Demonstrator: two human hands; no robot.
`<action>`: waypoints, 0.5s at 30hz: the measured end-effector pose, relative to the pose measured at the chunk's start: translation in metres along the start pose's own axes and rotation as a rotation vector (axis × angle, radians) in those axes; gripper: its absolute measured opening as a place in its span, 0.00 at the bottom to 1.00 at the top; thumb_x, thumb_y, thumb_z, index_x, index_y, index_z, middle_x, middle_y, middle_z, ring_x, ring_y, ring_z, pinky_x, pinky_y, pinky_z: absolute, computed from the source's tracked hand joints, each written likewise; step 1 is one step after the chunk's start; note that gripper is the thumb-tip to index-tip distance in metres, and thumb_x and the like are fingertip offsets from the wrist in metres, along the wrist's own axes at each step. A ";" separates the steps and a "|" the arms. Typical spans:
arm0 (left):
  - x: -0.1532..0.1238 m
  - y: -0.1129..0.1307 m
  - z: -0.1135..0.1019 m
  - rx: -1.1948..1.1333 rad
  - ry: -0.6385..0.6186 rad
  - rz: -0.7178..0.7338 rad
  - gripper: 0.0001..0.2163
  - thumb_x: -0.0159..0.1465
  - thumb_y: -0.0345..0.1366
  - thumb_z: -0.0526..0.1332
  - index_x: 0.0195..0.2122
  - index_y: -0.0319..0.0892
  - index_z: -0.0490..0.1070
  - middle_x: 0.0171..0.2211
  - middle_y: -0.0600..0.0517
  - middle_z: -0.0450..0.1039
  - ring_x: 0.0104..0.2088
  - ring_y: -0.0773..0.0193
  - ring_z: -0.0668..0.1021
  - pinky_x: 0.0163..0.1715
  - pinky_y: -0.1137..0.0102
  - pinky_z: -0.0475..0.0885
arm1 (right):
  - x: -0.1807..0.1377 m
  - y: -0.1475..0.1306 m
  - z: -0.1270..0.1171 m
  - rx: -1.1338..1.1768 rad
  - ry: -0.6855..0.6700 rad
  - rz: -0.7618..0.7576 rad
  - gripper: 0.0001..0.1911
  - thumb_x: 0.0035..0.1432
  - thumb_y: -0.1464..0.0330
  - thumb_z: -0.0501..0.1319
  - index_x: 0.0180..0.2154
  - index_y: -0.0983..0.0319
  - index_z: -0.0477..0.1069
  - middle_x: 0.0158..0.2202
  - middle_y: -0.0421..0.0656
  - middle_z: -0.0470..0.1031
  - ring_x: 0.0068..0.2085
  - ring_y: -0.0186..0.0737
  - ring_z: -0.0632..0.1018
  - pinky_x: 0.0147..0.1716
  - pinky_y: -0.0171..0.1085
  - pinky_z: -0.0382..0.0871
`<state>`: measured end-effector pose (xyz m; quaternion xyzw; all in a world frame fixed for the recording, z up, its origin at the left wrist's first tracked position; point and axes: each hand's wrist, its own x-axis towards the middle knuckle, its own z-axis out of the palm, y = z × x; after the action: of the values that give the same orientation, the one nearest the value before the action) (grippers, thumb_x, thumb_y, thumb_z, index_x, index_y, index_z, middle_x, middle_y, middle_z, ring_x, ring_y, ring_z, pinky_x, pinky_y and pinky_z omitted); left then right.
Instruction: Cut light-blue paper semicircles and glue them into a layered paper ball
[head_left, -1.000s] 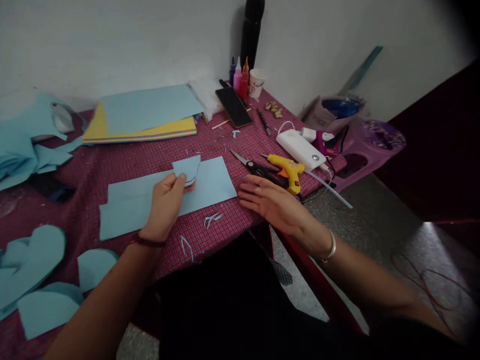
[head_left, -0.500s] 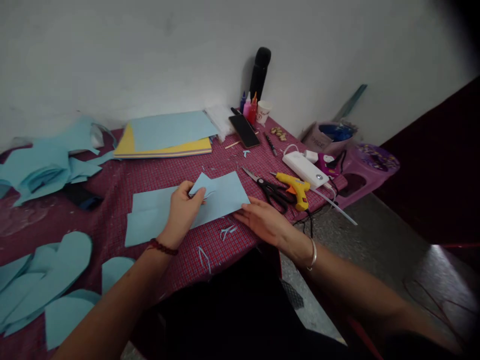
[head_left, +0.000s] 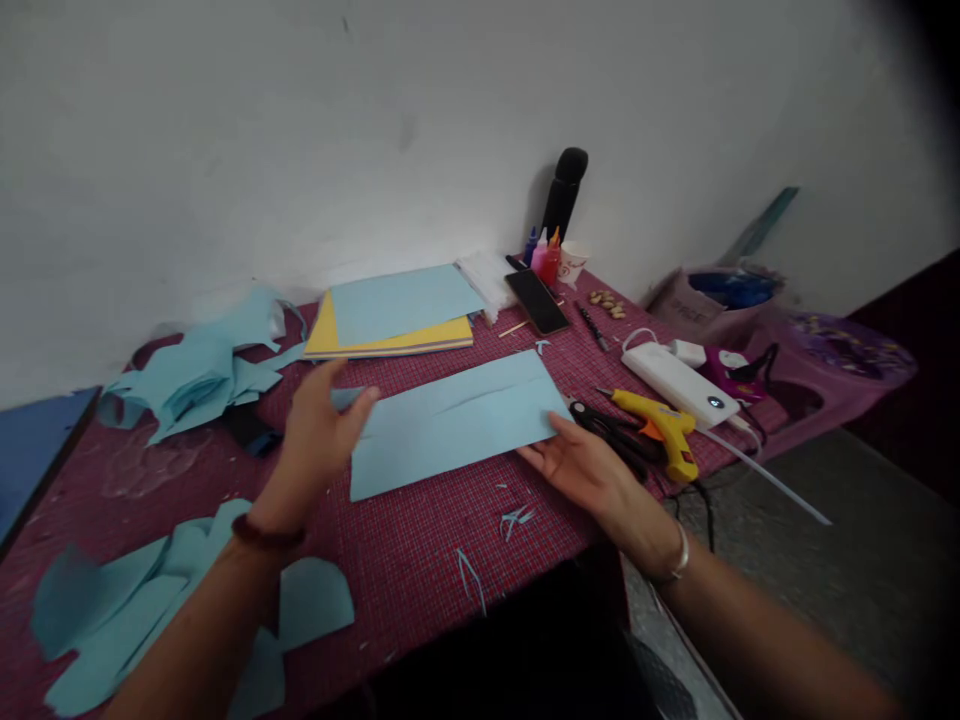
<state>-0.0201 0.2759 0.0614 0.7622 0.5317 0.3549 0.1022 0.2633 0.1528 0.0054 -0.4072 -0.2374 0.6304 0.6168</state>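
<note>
A light-blue paper sheet [head_left: 457, 425] with a long crease or slit across it lies on the red checked tablecloth. At the sheet's right corner is my right hand [head_left: 592, 470], its thumb on top and fingers underneath. My left hand [head_left: 319, 440], slightly blurred, is off the sheet's left end. A small blue paper piece [head_left: 346, 398] shows between its thumb and fingers, mostly hidden by the hand. Black-handled scissors [head_left: 611, 435] rest just beyond my right hand, partly covered, beside a yellow hot glue gun [head_left: 664, 425]. Thin paper offcuts [head_left: 516, 520] lie near the front edge.
Cut blue shapes [head_left: 142, 600] lie front left, with crumpled blue scraps [head_left: 195, 375] behind. Stacked coloured paper [head_left: 405, 305], a phone [head_left: 537, 302], paint bottles [head_left: 550, 262] and a paper cup [head_left: 573, 262] stand at the back. A white power bank [head_left: 679, 385] lies right, near a pink stool [head_left: 840, 370].
My left hand has moved left off the sheet with the small paper piece. My right hand keeps the sheet's right corner. The view has swung left.
</note>
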 end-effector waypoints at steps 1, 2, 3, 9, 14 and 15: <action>-0.013 0.010 0.001 0.066 -0.073 0.139 0.26 0.61 0.47 0.60 0.56 0.37 0.64 0.55 0.38 0.70 0.54 0.47 0.72 0.55 0.52 0.67 | 0.003 -0.004 -0.004 -0.051 -0.003 -0.019 0.11 0.65 0.64 0.52 0.44 0.58 0.69 0.50 0.47 0.78 0.52 0.47 0.78 0.54 0.56 0.70; -0.027 0.021 0.004 0.134 -0.168 0.262 0.28 0.61 0.49 0.60 0.58 0.38 0.62 0.56 0.38 0.69 0.56 0.46 0.71 0.56 0.51 0.65 | 0.006 -0.008 -0.008 -0.094 -0.007 -0.029 0.11 0.65 0.64 0.51 0.43 0.58 0.69 0.50 0.47 0.78 0.52 0.47 0.77 0.53 0.57 0.70; -0.041 0.032 0.008 0.226 -0.255 0.349 0.29 0.60 0.49 0.61 0.59 0.39 0.61 0.58 0.39 0.68 0.56 0.45 0.70 0.56 0.49 0.64 | 0.008 -0.011 -0.011 -0.120 -0.009 -0.029 0.11 0.65 0.64 0.51 0.43 0.58 0.69 0.50 0.47 0.78 0.53 0.47 0.77 0.54 0.57 0.69; -0.060 0.050 0.019 0.637 -0.385 0.538 0.17 0.67 0.29 0.51 0.54 0.42 0.68 0.52 0.41 0.72 0.48 0.47 0.74 0.44 0.55 0.69 | 0.006 -0.022 -0.006 -0.095 -0.027 0.010 0.11 0.66 0.64 0.50 0.42 0.58 0.70 0.49 0.46 0.78 0.55 0.44 0.75 0.58 0.54 0.67; -0.024 0.028 -0.028 0.789 -0.313 0.238 0.15 0.68 0.32 0.46 0.48 0.42 0.71 0.30 0.44 0.71 0.36 0.46 0.75 0.38 0.52 0.65 | -0.015 -0.010 0.009 -0.348 -0.184 -0.118 0.21 0.69 0.58 0.44 0.57 0.57 0.64 0.60 0.49 0.69 0.59 0.46 0.71 0.58 0.55 0.65; -0.017 0.026 -0.040 0.710 -0.298 0.127 0.15 0.68 0.32 0.46 0.46 0.42 0.71 0.27 0.47 0.69 0.36 0.46 0.75 0.39 0.51 0.65 | -0.022 -0.006 0.013 -0.485 -0.229 -0.169 0.22 0.69 0.58 0.46 0.58 0.57 0.64 0.61 0.50 0.68 0.60 0.47 0.70 0.59 0.55 0.63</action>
<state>-0.0307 0.2412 0.0970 0.8248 0.5523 0.0400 -0.1140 0.2542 0.1344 0.0220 -0.4479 -0.4824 0.5435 0.5209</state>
